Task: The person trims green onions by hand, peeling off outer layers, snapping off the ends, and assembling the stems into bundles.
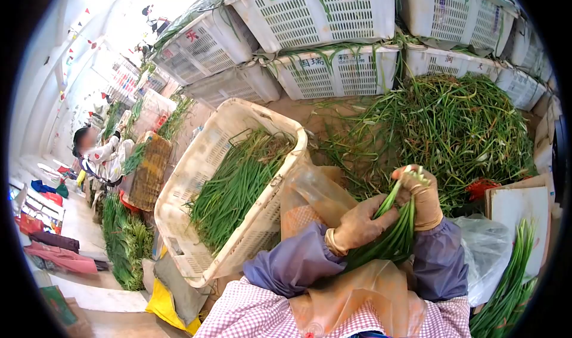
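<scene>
A bunch of green chives (pixel 381 242) lies over my lap, its pale ends pointing up and away from me. My right hand (pixel 422 199), in a tan glove, is closed around the stalks near those ends. My left hand (pixel 360 223), gloved too, has its fingers and thumb closed on the same bunch from the left, lower down. Under both forearms is a translucent, stained plastic apron (pixel 357 293). Left of my knees stands a white plastic basket (pixel 229 242) with loose chives (pixel 238 186) inside.
A large heap of tangled chive leaves and trimmings (pixel 465 135) covers the floor ahead right. White crates (pixel 322 16) are stacked behind. At my right are a pale board (pixel 521 219), clear plastic (pixel 485 248) and more chives (pixel 506 290). Another person (pixel 101 153) sits far left.
</scene>
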Available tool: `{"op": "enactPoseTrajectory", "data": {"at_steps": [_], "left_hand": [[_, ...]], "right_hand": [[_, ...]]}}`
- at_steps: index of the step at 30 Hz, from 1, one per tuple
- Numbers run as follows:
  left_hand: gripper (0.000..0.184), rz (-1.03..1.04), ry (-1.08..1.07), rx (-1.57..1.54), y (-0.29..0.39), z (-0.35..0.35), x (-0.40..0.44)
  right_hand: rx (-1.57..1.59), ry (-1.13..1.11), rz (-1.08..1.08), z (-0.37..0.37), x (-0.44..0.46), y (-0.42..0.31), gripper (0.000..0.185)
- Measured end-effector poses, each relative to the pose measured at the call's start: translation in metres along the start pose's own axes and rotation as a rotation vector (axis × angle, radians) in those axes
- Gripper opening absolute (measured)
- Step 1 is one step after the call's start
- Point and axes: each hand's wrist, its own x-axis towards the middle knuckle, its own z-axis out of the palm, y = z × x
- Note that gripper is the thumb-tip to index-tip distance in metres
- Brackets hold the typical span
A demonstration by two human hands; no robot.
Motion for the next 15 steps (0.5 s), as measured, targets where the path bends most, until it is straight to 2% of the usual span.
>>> {"op": "enactPoseTrajectory", "data": {"at_steps": [1,3,4,5,7,8,9,10,11,13,15], "left_hand": [[0.028,0.006,-0.002,0.002,-0.005,0.0,0.001],[0.035,0.21,-0.159,0.184,-0.02,0.0,0.004],[0.039,0.091,-0.325,0.104,-0.011,-0.003,-0.003],[0.039,0.092,-0.33,0.107,-0.023,0.001,-0.005],[0.041,0.283,-0.489,0.202,-0.058,0.013,-0.012],[0.038,0.151,-0.565,0.176,-0.052,0.012,-0.014],[0.038,0.153,-0.566,0.177,-0.056,0.01,-0.013],[0.036,0.131,-0.584,0.319,-0.065,0.009,-0.013],[0.034,0.109,-0.6,0.459,-0.072,0.008,-0.012],[0.03,0.088,-0.621,0.537,-0.075,0.005,-0.012],[0.027,0.067,-0.644,0.618,-0.073,0.0,-0.011]], "right_hand": [[0.041,0.004,-0.053,-0.007,0.0,-0.003,0.016],[0.017,0.189,-0.162,-0.022,0.007,-0.018,0.018],[0.067,0.156,-0.194,-0.036,0.01,-0.031,0.023],[0.016,0.195,-0.251,-0.062,0.019,-0.04,0.026],[0.047,0.263,-0.341,-0.075,0.021,-0.078,0.026],[0.077,0.285,-0.423,-0.102,0.029,-0.091,0.024],[0.09,0.378,-0.462,-0.115,0.031,-0.108,0.021],[0.056,0.45,-0.5,-0.135,0.031,-0.126,0.02],[0.08,0.405,-0.579,-0.183,0.039,-0.142,0.019],[0.017,0.585,-0.677,-0.218,0.034,-0.179,0.021],[-0.093,0.647,-0.8,-0.251,0.031,-0.204,0.022]]}}
